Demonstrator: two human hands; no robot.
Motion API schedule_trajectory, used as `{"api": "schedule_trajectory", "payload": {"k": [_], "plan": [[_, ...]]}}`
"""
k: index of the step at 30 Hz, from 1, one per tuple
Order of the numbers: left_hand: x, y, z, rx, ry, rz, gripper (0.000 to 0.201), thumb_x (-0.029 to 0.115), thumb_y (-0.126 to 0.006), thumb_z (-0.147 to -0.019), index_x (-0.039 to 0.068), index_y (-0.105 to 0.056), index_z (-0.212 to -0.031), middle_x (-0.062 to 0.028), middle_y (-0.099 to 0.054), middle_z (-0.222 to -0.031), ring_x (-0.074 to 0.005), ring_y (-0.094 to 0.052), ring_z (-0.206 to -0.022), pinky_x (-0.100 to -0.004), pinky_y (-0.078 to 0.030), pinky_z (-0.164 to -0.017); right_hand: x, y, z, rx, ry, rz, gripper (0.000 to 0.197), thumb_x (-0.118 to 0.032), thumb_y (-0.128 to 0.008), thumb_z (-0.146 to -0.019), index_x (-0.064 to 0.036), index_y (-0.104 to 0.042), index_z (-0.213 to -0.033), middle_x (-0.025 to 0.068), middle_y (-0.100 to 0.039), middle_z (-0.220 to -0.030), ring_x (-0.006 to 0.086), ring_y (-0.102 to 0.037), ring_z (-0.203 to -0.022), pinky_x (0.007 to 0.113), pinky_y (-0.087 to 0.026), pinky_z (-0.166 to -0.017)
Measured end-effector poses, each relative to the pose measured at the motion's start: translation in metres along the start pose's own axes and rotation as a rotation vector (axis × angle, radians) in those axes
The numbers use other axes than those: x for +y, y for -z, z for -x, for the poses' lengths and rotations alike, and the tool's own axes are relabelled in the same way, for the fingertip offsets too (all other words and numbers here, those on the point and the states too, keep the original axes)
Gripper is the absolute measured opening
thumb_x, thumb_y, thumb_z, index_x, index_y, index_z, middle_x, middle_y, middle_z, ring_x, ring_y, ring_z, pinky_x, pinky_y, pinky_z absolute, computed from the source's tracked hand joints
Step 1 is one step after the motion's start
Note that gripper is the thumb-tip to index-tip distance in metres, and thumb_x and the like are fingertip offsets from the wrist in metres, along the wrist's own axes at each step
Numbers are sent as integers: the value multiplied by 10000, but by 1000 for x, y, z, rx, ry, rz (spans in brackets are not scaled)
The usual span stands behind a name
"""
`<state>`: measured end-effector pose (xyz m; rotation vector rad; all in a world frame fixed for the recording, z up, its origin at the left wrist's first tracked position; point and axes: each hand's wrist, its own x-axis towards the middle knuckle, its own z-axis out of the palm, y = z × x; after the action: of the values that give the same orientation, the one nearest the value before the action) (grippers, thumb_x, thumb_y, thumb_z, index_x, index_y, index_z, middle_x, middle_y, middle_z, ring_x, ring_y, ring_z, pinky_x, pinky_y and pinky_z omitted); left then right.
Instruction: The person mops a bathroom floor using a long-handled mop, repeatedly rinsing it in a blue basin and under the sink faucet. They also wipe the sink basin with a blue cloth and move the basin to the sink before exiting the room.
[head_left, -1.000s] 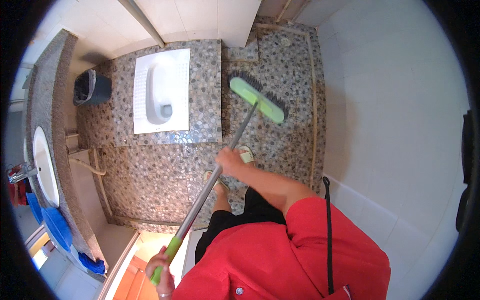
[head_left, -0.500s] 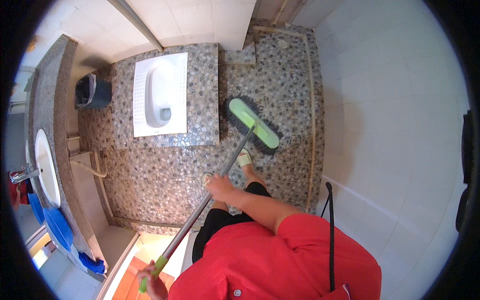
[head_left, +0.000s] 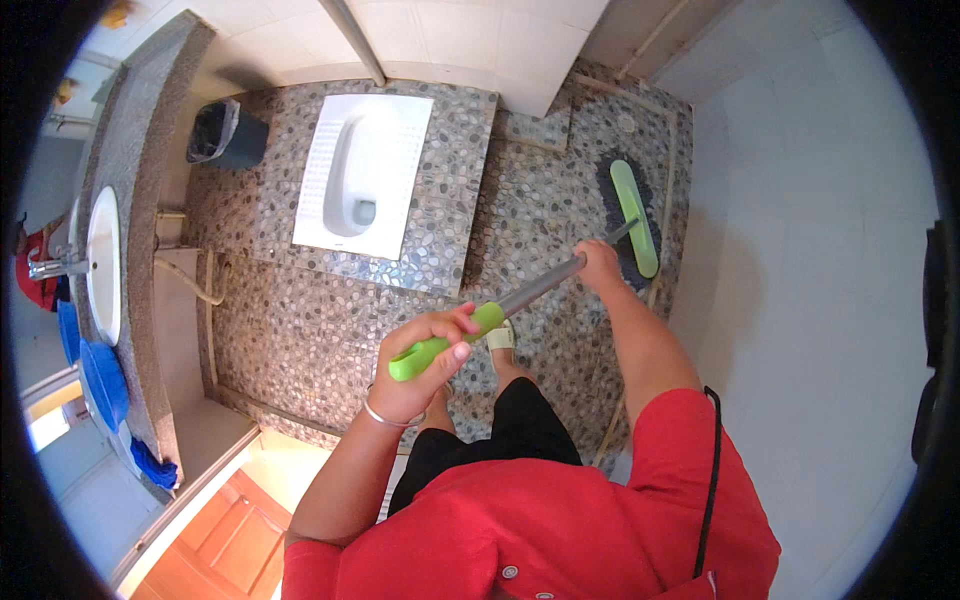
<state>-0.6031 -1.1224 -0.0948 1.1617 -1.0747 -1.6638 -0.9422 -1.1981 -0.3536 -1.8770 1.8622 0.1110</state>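
Note:
A long-handled floor brush (head_left: pixel 540 284) slants from the middle of the view up to the right. Its green head (head_left: pixel 628 190), fringed with dark bristles, rests on the pebble-patterned floor close to the right wall. My left hand (head_left: pixel 412 362), with a bangle at the wrist, curls around the green grip at the top end of the handle. Farther down, my right hand (head_left: pixel 598 266) is closed around the grey metal pole and covers part of it.
A white squat toilet (head_left: pixel 330 200) sits in a raised step at upper left. Beside it stands a dark bin (head_left: pixel 250 142) with a liner. Along the left runs a stone counter (head_left: pixel 150 140) with a white basin (head_left: pixel 104 262). A white wall (head_left: pixel 800 300) bounds the right.
The brush head has swung right, away from the step and toward the right wall. My left hand has risen from the lower left to mid-view, and my right hand has moved right.

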Motion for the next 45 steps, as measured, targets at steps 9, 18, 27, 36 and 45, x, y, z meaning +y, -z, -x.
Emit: {"api": "schedule_trajectory", "payload": {"k": [9, 18, 27, 36, 45], "plan": [[120, 134, 146, 6, -352, -151, 260, 255, -690, -781, 106, -564, -610, -49, -579, -576, -286, -649, -663, -489, -517, -843, -175, 51, 81, 215, 546, -387, 279, -239, -733, -724, -73, -544, -603, 77, -514, -645, 305, -505, -676, 400, -437, -628], [251, 310, 433, 27, -790, -351, 278, 423, -633, -841, 174, -605, -722, 30, -612, -747, -195, -577, -785, -373, -445, -701, -443, 53, 198, 50, 1068, -633, 161, -163, -674, -679, -78, -541, -648, 68, -541, -691, 235, -538, -685, 379, -477, -607], [164, 337, 543, 1008, -647, 44, 192, 251, -584, -819, 104, -505, -724, -27, -499, -740, -239, -499, -745, -436, -417, -817, -593, -77, 196, -335, 1228, -368, 184, -181, -680, -636, -49, -634, -756, 119, -619, -786, 313, -601, -838, 417, -507, -710], [-21, 297, 456, 1049, -238, 185, 223, 276, -633, -863, 111, -483, -864, -48, -559, -953, -288, -517, -1106, -452, -355, -1023, -524, -110, 65, -443, 1121, 111, 231, -155, -729, -585, -76, -644, -785, 106, -613, -834, 315, -582, -937, 421, -508, -759], [65, 358, 234, 438, -203, -31, 335, 356, -695, -819, 60, -574, -919, -164, -569, -1155, -365, -437, -1243, -497, -315, -1048, -501, -35, -101, -38, 862, 50, 137, -174, -678, -657, -79, -606, -725, 118, -595, -781, 319, -560, -821, 429, -468, -732]]}}
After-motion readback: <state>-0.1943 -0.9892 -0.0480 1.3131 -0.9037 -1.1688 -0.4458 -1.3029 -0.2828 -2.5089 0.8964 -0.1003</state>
